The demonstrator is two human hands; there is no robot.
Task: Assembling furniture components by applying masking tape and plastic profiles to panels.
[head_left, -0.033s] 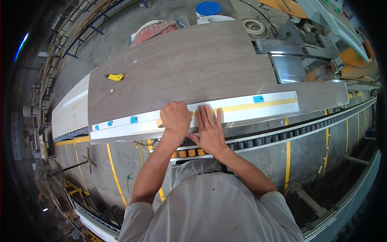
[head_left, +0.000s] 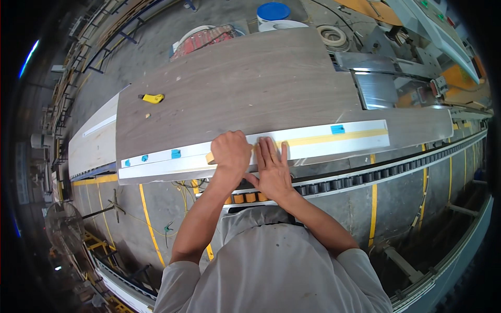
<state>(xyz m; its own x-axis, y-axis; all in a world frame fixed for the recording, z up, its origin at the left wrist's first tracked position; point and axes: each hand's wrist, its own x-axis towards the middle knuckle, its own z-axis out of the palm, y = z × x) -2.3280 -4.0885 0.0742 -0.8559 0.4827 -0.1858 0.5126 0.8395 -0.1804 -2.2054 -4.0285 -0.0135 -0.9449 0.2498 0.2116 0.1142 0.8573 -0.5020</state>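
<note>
My left hand [head_left: 231, 151] is closed around a roll of yellow masking tape [head_left: 210, 158], most of which its fingers hide. Just right of it, my right hand [head_left: 272, 175] lies flat with fingers stretched out, pressing on the long white strips [head_left: 360, 136]. Along the seam to the right of that hand runs a length of yellow tape [head_left: 323, 139], stuck down. Small pieces of blue tape sit on the white surface, one at the right [head_left: 338, 129] and several toward the left end. Beneath the strips is a wide grey-brown board [head_left: 235, 78].
A yellow cutter [head_left: 153, 98] lies on the board's far left, near a small tan scrap [head_left: 147, 116]. Machinery with a metal plate [head_left: 374, 93] adjoins the right side. A roller conveyor [head_left: 360, 177] passes along the near edge. Beyond stands a blue-lidded bucket [head_left: 273, 11].
The whole view has shifted very slightly. Both hands keep their places on the white strips.
</note>
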